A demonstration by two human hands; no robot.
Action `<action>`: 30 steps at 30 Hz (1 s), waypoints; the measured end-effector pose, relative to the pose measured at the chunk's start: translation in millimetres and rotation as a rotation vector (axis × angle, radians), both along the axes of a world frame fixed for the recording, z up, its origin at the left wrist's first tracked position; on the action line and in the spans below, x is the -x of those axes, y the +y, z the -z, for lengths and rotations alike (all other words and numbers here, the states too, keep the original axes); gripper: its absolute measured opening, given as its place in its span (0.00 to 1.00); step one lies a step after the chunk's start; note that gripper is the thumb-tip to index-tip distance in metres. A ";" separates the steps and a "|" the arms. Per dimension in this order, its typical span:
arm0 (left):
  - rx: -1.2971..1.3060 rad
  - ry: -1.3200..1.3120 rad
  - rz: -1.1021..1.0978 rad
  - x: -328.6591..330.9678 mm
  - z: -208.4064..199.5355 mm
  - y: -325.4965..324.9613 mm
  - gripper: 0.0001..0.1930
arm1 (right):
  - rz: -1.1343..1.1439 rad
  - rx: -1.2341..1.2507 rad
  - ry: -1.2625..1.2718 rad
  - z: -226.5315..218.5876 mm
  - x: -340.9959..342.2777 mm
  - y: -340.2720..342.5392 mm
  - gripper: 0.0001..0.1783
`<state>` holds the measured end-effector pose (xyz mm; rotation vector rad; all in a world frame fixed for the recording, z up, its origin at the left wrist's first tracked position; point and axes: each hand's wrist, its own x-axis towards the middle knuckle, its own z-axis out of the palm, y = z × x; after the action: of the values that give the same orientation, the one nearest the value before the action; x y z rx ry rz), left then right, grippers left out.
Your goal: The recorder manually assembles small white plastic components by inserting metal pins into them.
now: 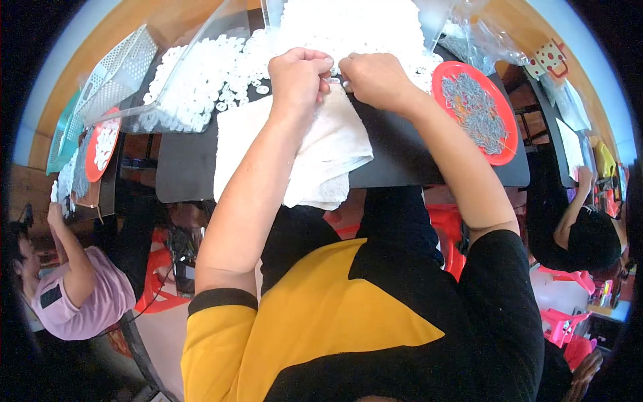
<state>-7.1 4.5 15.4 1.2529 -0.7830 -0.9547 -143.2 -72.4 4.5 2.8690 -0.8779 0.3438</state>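
Above the far end of a folded white cloth (254,144), my left hand (300,75) is closed, thumb and fingertips pinched together. Close to its right is my right hand (376,80), also closed, with a small white bit showing under its fingertips. The fingers hide most of what either hand holds, and it is too small to name. Just beyond both hands lies a large heap of small white round plastic pieces (348,30). To the right of my right forearm, a red plate (507,137) holds many thin grey metal pins (477,110).
A clear plastic bin (194,57) with more white pieces stands at the left of the black table (184,164). Clear bags (485,40) lie at the back right. One person (80,288) sits at the left beside a white basket (117,70), another (583,234) at the right.
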 end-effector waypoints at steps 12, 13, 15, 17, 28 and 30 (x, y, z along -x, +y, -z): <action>0.108 0.008 0.248 2.2 10.5 -6.6 0.09 | -0.040 -0.314 -0.395 -33.9 25.4 10.5 0.08; 0.101 0.041 0.286 2.5 10.3 -6.1 0.09 | -0.100 -0.365 -0.480 -34.5 27.5 11.5 0.08; 0.093 0.074 0.328 2.2 9.1 -4.7 0.09 | -0.097 -0.399 -0.474 -34.3 29.7 15.9 0.10; 0.071 0.094 0.371 0.1 7.0 -3.1 0.09 | -0.159 -0.437 -0.581 -31.0 28.7 19.2 0.09; -0.217 -0.607 0.500 -23.6 -7.4 3.7 0.04 | -0.154 0.208 -0.124 1.8 38.6 9.4 0.09; -0.205 -0.701 0.517 -26.9 -2.3 2.7 0.04 | -0.141 0.220 -0.081 5.6 36.2 10.4 0.08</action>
<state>19.8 7.2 17.8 1.6303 -1.6478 -1.0205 -179.3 -62.0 -1.1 2.7341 -0.6071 0.5382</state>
